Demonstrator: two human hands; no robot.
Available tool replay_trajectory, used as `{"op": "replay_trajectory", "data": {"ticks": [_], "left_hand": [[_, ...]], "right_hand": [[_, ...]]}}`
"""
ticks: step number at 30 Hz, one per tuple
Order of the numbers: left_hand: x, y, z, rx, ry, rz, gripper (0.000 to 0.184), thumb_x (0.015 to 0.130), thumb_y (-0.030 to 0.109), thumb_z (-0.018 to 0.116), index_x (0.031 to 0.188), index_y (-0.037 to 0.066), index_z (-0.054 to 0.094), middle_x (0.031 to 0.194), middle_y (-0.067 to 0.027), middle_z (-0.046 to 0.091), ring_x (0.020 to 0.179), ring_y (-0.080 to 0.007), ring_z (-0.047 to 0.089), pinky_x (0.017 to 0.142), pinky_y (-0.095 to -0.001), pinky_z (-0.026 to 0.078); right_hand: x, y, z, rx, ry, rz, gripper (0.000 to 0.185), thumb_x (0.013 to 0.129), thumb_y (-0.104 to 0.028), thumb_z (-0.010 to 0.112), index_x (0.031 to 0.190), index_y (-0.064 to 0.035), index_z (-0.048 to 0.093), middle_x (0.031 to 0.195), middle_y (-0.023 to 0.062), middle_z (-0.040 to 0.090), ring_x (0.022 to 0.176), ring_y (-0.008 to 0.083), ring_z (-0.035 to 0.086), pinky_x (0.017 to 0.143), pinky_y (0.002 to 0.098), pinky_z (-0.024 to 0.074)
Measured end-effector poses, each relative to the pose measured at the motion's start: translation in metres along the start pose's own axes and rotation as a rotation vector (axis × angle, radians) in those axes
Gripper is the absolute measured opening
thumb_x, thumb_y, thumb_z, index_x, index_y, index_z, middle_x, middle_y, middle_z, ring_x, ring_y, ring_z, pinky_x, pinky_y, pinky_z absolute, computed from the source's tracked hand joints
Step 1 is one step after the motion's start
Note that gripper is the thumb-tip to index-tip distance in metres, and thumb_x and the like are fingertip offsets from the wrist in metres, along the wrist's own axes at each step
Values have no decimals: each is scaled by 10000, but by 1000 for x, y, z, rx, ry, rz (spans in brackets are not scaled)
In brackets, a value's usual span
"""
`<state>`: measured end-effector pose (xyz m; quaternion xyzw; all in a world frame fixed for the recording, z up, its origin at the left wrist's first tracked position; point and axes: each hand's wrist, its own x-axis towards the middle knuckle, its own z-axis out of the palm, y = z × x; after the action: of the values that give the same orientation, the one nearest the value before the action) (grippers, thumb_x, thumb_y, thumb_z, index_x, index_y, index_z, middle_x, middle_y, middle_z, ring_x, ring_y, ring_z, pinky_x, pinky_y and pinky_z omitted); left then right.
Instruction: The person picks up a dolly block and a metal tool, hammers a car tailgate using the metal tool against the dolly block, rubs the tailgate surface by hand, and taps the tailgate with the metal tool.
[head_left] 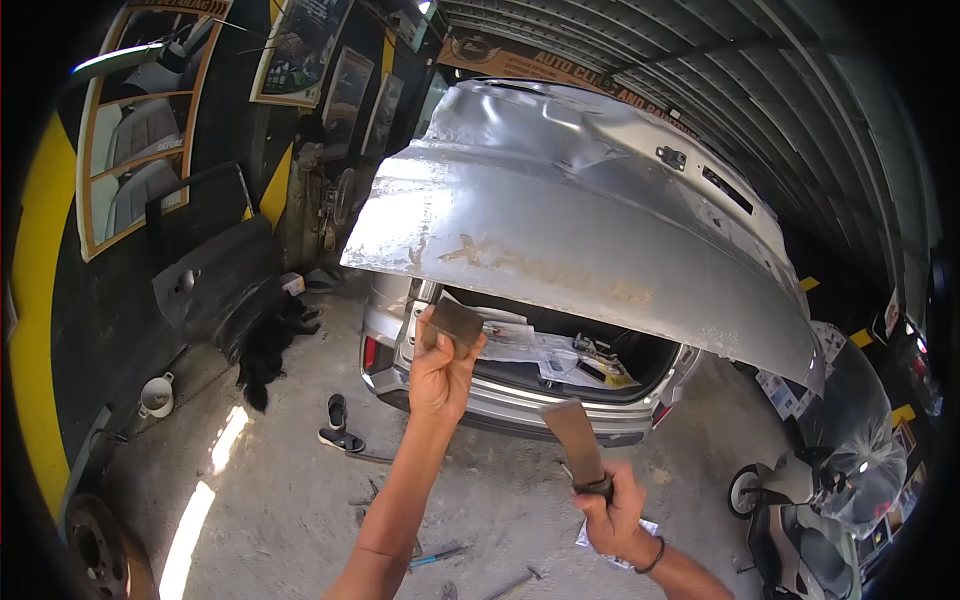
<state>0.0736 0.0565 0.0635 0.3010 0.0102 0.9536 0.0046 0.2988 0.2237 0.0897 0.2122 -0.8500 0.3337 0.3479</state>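
Note:
My left hand (443,375) is raised in front of the car's rear, its fingers closed round a dark rectangular block (456,325). Lower and to the right, my right hand (617,508) grips the dark handle end of a wide, flat brown blade-like tool (574,440), which points up and left. Block and tool are apart, and neither visibly touches the car. Above them spans the raised silver tailgate (560,220), with brownish rough patches along its lower part.
Papers and small items lie in the open trunk (590,362). Sandals (341,438) and hand tools (437,556) are on the floor. A black furry animal (262,350) lies beside a dark door panel (215,280) at left. A scooter (800,530) stands at right.

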Motion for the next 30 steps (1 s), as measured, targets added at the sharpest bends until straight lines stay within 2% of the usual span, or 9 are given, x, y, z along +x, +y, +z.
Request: {"op": "replay_trajectory", "data": {"ticks": [4,6,11,13,17,19,23,25,30], "left_hand": [[22,-5,22,13,-35,85,513,853,106,664,1318,125,449,1263,-53,572,1188,-239,553,1030,-459,460],[33,-4,31,-82,-77,85,530,852,98,662,1334,123,444,1280,-52,566,1206,-238,540,1047,-463,446],[46,-8,26,-210,-153,105,545,770,54,715,1287,93,549,1288,-45,593,1263,-236,491,1157,-477,288],[49,-9,21,-250,-118,73,555,731,51,736,1260,79,573,1275,-54,602,1270,-240,487,1162,-470,288],[52,-3,20,-284,-132,1,476,735,-39,680,1197,45,600,1244,-73,619,1240,-246,511,1139,-443,327],[59,-3,10,-566,-91,-104,405,778,-6,627,1179,51,605,1221,-78,626,1209,-240,536,1108,-431,373],[70,3,-7,-632,-87,-159,335,845,61,598,1179,37,593,1197,-85,628,1155,-228,573,1043,-405,453],[64,9,26,-234,166,-5,298,969,176,523,1253,85,517,1124,-35,634,1026,-158,613,866,-313,536],[58,13,23,-322,70,-82,264,958,120,509,1212,52,535,1130,-56,631,1029,-170,611,903,-320,529]], "right_hand": [[105,-30,-38,-529,-25,-508,411,856,-426,652,902,-34,536,698,87,484,588,274,488,525,363,387],[149,-43,-39,-589,43,-597,350,853,-359,667,890,-35,538,699,118,482,600,301,478,549,380,378],[239,-66,-24,-643,134,-503,248,842,-250,686,924,-44,574,705,143,555,655,345,561,579,420,407],[258,-73,-14,-621,15,-202,279,827,-292,683,917,-40,603,678,148,602,659,336,600,614,437,435],[287,-64,1,-623,-6,-216,318,819,-329,674,976,-53,667,695,151,649,665,342,629,659,423,476],[301,-53,1,-643,-173,-304,326,839,-304,675,1094,-103,696,800,140,700,715,319,664,703,382,511],[319,-53,-1,-546,-194,-404,353,847,-264,676,1181,-150,681,897,127,725,777,288,692,754,343,530],[320,-68,2,-367,-124,-150,335,841,-217,674,1171,-163,689,969,110,729,836,258,702,803,335,532],[314,-56,4,-590,-279,-273,275,854,-185,647,1120,-165,717,1009,107,724,854,205,710,799,303,539]]}}
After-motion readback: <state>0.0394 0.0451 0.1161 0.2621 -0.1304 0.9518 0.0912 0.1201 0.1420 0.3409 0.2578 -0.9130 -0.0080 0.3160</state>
